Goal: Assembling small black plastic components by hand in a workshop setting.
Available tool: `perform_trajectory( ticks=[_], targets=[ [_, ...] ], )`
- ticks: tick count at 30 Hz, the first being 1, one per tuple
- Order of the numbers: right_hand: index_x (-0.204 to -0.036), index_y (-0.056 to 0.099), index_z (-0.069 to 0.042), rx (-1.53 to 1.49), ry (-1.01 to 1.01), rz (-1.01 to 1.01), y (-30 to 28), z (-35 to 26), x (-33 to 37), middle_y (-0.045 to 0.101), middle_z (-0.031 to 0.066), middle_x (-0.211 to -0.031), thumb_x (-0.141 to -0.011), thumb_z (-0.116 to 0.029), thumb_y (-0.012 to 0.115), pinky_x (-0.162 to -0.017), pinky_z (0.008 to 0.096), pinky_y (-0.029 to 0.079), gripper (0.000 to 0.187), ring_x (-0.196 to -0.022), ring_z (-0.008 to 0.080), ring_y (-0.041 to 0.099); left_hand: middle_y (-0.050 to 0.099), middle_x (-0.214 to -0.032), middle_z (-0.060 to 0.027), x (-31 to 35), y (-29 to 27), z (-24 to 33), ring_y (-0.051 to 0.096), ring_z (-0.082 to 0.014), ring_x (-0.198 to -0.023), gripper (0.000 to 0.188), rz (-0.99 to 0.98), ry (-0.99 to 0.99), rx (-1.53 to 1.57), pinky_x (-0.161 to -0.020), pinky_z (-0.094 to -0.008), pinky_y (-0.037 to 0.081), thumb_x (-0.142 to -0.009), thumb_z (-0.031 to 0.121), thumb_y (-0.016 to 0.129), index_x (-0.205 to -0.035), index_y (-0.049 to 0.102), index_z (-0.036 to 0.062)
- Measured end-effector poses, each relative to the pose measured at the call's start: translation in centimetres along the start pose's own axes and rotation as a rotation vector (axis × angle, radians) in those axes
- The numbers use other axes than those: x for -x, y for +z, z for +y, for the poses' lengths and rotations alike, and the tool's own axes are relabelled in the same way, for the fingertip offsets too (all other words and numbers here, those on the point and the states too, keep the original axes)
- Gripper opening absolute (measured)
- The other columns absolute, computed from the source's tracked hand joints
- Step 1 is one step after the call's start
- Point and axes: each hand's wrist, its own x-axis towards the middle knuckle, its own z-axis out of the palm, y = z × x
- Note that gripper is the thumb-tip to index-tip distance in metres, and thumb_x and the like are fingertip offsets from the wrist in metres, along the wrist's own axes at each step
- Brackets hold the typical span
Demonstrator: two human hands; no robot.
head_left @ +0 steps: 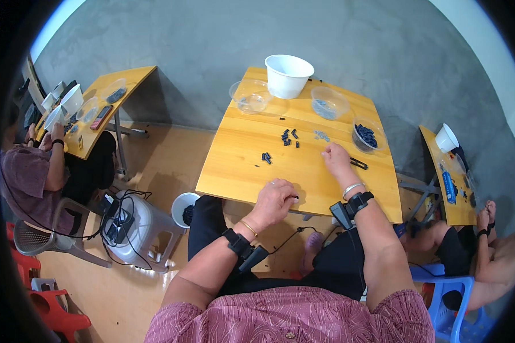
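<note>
My left hand (pixel 273 203) is closed at the table's near edge. A small black piece (pixel 295 198) shows at its fingertips. Over the right part of the wooden table (pixel 229 166), my right hand (pixel 336 159) has its fingers drawn together; whatever they hold, if anything, is hidden. Just beyond them lies a little pile of small clear pieces (pixel 321 135). A slim black tool (pixel 359 164) rests beside that hand. Short black cylindrical parts lie in a loose cluster (pixel 286 137) mid-table and a smaller group (pixel 266 157) nearer to me.
A white tub (pixel 288 77) stands at the back, between two clear bowls (pixel 250 97) (pixel 329 104). At right, another clear bowl (pixel 368 136) holds black parts. A white bucket (pixel 185 209) sits on the floor at left. Other people work at tables on both sides.
</note>
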Motion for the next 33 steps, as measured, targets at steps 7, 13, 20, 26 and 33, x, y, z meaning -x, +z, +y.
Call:
perform_trajectory(
  ticks=[7, 13, 20, 26, 33],
  targets=[
    [-0.083, 0.053, -0.003, 0.092, -0.041, 0.035, 0.1, -0.7, 0.9, 0.055, 0.0174, -0.088, -0.076, -0.003, 0.055, -0.072, 0.0428, 0.045, 0.008, -0.084, 0.0350, 0.055, 0.058, -0.077, -0.0095, 0.0, -0.1, 0.7, 0.053, -0.0300, -0.077, 0.006, 0.044, 0.026, 0.037, -0.069, -0.0375, 0.043, -0.069, 0.003, 0.061, -0.074, 0.059, 0.0047],
    [-0.081, 0.050, -0.003, -0.134, -0.063, 0.078, -1.4, -0.7, 3.9, 0.056, 0.0162, -0.076, -0.076, 0.000, 0.052, -0.063, 0.0390, 0.045, 0.006, -0.071, 0.0322, 0.057, 0.060, -0.076, -0.0090, 0.4, -0.4, 0.4, 0.056, -0.0195, -0.071, 0.008, 0.031, -0.177, 0.380, -0.067, -0.0284, 0.045, -0.078, 0.003, 0.059, -0.085, 0.061, 0.0010],
    [-0.086, 0.056, -0.001, -0.788, 0.017, 0.040, -8.6, -6.8, 11.4, 0.054, 0.0021, -0.067, -0.081, -0.002, 0.053, -0.055, 0.0226, 0.042, 0.006, -0.059, 0.0085, 0.049, 0.061, -0.080, -0.0004, 1.2, -3.0, 5.3, 0.054, -0.0060, -0.075, 0.012, 0.012, -0.282, 0.610, -0.071, -0.0201, 0.045, -0.085, 0.005, 0.056, -0.094, 0.062, -0.0002],
    [-0.089, 0.055, 0.001, -1.079, -0.078, -0.035, -13.1, -11.6, 16.4, 0.055, 0.0001, -0.074, -0.083, 0.000, 0.052, -0.060, 0.0195, 0.043, 0.006, -0.065, 0.0057, 0.051, 0.062, -0.080, -0.0013, 2.7, -5.1, 10.5, 0.055, -0.0040, -0.070, 0.016, 0.047, -0.174, 0.819, -0.062, -0.0181, 0.046, -0.084, 0.008, 0.059, -0.099, 0.060, 0.0015],
    [-0.088, 0.054, 0.000, -1.146, -0.213, 0.009, -15.9, -15.1, 19.9, 0.055, 0.0005, -0.079, -0.083, 0.001, 0.053, -0.065, 0.0199, 0.044, 0.005, -0.072, 0.0064, 0.052, 0.063, -0.080, -0.0035, 3.9, -6.7, 13.5, 0.057, -0.0048, -0.064, 0.017, 0.073, -0.100, 0.834, -0.053, -0.0177, 0.048, -0.084, 0.007, 0.058, -0.100, 0.059, 0.0015]
  ],
)
